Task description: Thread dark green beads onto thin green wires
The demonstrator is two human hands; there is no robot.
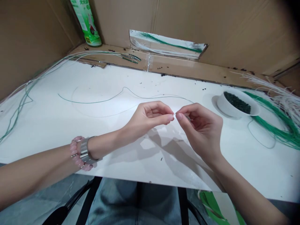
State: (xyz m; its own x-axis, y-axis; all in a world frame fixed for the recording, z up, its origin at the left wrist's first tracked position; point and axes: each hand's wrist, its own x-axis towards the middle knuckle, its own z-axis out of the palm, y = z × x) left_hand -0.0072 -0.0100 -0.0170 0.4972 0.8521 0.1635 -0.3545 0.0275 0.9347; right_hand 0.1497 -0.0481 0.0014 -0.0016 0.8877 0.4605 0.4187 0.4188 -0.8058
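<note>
My left hand (156,117) and my right hand (201,125) meet fingertip to fingertip above the white tabletop, each closed in a pinch. A tiny whitish bit shows between the fingertips; what the left fingers hold is too small to name. One thin green wire (100,102) runs in a wavy line from the left and passes behind my right hand, which appears to grip its end. A faint pale line curves below this wire towards my left hand; whether thread or shadow, I cannot tell. To the right of my right hand stands a white bowl (254,109) of small dark green pieces (237,102).
Coiled green wires (276,122) and white strands (281,90) lie at the right. Long wires with dark beaded tips (130,58) stretch along the left and back. A green bottle (87,25) stands by the cardboard wall (187,18), which has a slot (166,47) showing more strands.
</note>
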